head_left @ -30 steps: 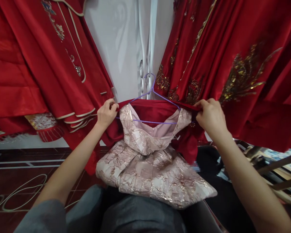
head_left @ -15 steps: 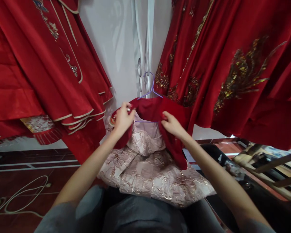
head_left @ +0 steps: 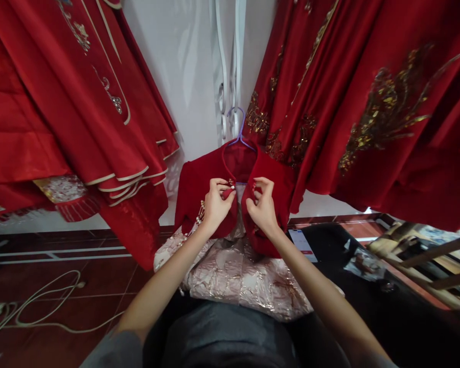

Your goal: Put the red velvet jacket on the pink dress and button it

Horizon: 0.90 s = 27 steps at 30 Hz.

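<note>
Red jacket (head_left: pixel 197 179) (matte, curve-necked) has front edges pinched by left hand (head_left: pixel 217 205) and right hand (head_left: pixel 264 208)

The jacket (head_left: pixel 189 186) was plain deep red and hung on the hanger (head_left: pixel 240 134) over the dress (head_left: pixel 249 289), covering most of its bodice. Its front stood open, the two edges near each other but apart, with a strip of pale bodice showing between them. Beads (head_left: pixel 200 212) dangled on its left side in the view. The thin purple hanger's hook rose above the collar. The dress, pale pink brocade with a metallic sheen, spread in folds below the jacket.
</note>
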Each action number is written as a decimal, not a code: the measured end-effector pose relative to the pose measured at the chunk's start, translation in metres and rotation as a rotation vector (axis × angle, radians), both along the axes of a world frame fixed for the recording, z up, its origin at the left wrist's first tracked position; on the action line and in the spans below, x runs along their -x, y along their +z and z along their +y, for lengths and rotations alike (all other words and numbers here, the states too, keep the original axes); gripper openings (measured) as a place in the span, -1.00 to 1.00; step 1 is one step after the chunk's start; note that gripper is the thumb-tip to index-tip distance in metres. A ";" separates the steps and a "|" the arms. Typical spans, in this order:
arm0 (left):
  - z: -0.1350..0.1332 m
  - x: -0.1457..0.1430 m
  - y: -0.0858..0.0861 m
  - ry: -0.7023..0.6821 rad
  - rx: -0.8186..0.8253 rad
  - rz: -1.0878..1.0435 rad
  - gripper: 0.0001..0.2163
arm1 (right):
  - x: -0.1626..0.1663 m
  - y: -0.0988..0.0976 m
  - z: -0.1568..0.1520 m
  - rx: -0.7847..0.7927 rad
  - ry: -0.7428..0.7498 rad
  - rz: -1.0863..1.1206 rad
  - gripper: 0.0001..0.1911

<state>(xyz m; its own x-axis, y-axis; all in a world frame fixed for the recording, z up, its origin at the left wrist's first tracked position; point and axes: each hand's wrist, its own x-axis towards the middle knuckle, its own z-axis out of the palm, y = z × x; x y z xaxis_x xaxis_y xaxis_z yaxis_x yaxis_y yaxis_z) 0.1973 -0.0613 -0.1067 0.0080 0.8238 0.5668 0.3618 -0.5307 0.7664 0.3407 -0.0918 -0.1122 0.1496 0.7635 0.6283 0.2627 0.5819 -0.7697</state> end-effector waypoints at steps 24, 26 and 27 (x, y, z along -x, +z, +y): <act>0.004 0.009 0.042 -0.191 -0.178 0.454 -0.91 | -0.006 0.011 0.017 -0.068 0.042 -0.091 -0.81; 0.007 0.009 0.045 -0.187 -0.184 0.484 -0.91 | -0.007 0.013 0.017 -0.063 0.054 -0.074 -0.79; 0.009 0.009 0.046 -0.189 -0.181 0.497 -0.92 | -0.008 0.013 0.017 -0.054 0.064 -0.069 -0.79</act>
